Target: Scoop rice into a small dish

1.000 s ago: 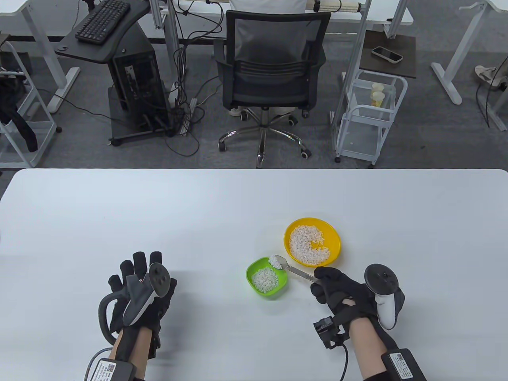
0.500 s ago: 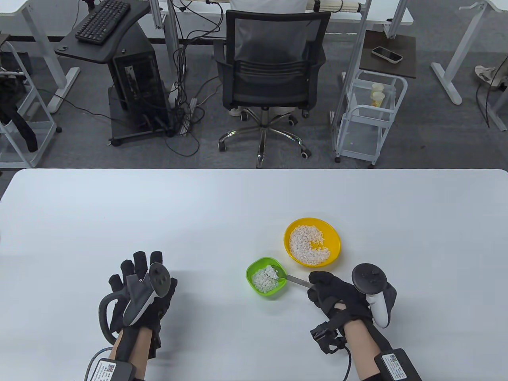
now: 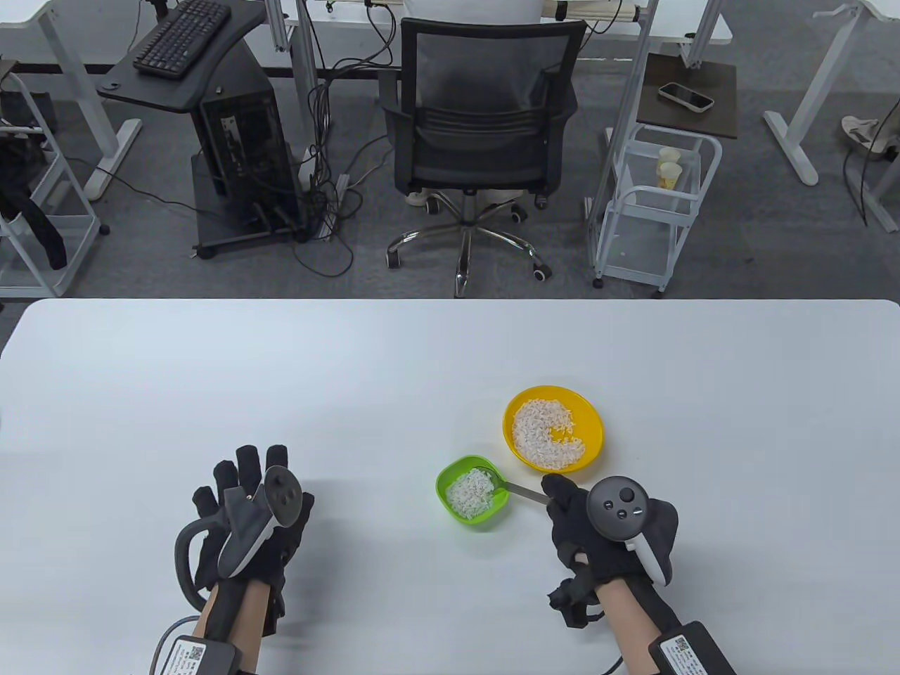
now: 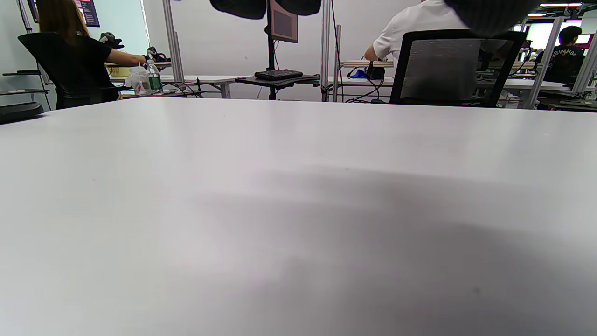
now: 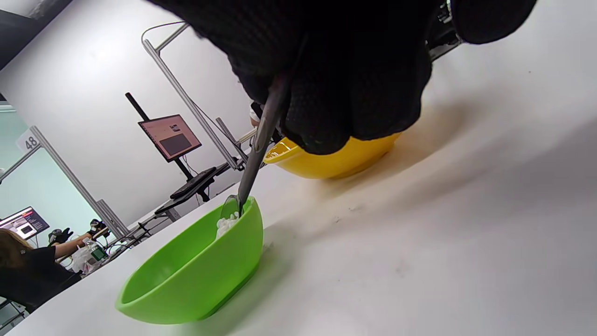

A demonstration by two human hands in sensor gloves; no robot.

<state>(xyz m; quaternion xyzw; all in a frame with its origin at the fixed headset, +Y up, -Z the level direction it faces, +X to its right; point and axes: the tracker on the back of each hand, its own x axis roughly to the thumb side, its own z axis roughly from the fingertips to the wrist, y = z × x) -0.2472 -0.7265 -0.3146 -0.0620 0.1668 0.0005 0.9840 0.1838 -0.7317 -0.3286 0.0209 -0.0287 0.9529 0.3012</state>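
Since a second ago your right hand (image 3: 598, 534), gripping the spoon (image 3: 524, 491), has tipped rice into the green dish (image 3: 472, 496); roll fully before lifting. Left hand (image 3: 242, 524) rests open, empty.

Green dish (image 3: 472, 493) holds rice (image 3: 470, 490) (spoon (image 3: 508, 486) dipped in), beside yellow bowl (image 3: 553, 428).

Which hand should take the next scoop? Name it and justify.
Right. The right hand already grips the spoon, its tip in the green dish beside the yellow bowl. The left hand rests far off, holding nothing.
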